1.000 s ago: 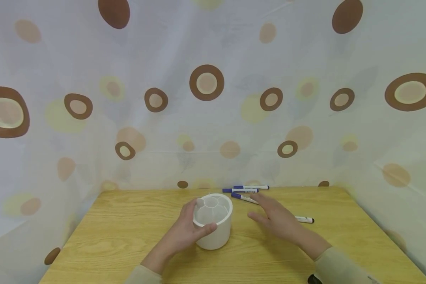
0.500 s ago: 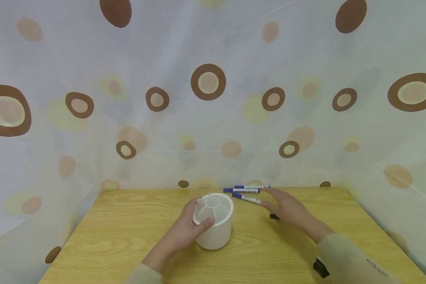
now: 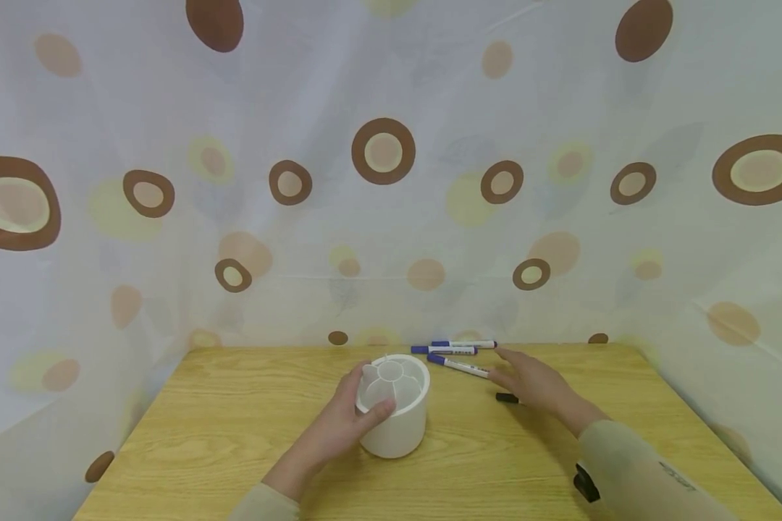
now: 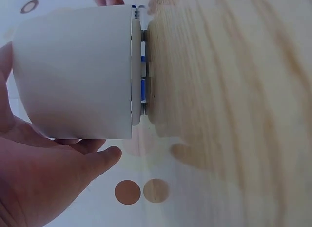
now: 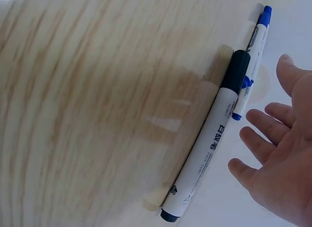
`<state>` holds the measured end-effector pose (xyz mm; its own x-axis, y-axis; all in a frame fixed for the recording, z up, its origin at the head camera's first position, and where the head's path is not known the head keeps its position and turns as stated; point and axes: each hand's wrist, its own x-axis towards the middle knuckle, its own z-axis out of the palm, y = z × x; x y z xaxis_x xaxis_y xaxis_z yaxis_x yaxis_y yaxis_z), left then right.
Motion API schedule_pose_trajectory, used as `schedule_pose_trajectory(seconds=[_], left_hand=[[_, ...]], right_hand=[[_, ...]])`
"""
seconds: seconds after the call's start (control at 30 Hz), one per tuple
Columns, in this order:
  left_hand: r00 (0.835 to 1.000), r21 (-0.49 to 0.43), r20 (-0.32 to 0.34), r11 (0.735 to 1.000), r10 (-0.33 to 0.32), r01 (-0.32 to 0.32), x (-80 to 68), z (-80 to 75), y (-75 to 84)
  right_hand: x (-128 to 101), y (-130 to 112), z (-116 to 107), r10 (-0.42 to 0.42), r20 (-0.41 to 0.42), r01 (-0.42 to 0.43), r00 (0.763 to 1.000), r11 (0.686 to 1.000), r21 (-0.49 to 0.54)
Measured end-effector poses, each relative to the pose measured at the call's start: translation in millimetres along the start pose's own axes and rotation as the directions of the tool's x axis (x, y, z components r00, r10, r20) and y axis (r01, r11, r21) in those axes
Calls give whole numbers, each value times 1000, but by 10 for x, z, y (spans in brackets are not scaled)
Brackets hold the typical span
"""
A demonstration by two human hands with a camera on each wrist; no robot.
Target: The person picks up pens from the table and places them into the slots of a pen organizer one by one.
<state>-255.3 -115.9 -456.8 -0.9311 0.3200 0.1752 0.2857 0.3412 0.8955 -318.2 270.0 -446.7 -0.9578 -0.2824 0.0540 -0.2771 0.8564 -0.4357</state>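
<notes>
The white pen holder (image 3: 394, 405) is gripped by the left hand (image 3: 339, 427), thumb over the near rim and fingers curled round the far side, so the holder is kept upright and steady on the worktop (image 3: 221, 434). Its top is divided into round compartments; all look empty in the head view. In the left wrist view the holder's wall (image 4: 73, 73) fills the space beside the palm (image 4: 34, 183).

The right hand (image 3: 534, 383) is held flat and spread, fingers straight, nothing grasped. It is hovering low over the markers, just right of the holder. A black-capped marker (image 5: 207, 139) lies directly under its fingers (image 5: 265, 124); whether it is touched cannot be told. Three blue-capped markers (image 3: 456, 349) lie just beyond the fingertips, close together, near the far edge, within easy reach of that hand.

A spotted curtain (image 3: 378, 152) hangs behind the worktop. A dark strap (image 3: 586, 483) is seen at the right sleeve.
</notes>
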Motion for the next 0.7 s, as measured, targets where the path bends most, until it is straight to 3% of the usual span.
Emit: schedule_pose_trajectory(seconds=[0.33,0.7], left_hand=[[1000,16,10,1000,-12,12,-1,-11,10],[1000,27,10,1000,-14,13,-15,-18,40]], right_hand=[[70,148,30,47,49,-50,998,997,66],[107,163,61,23,1,-23,1000,995,99]])
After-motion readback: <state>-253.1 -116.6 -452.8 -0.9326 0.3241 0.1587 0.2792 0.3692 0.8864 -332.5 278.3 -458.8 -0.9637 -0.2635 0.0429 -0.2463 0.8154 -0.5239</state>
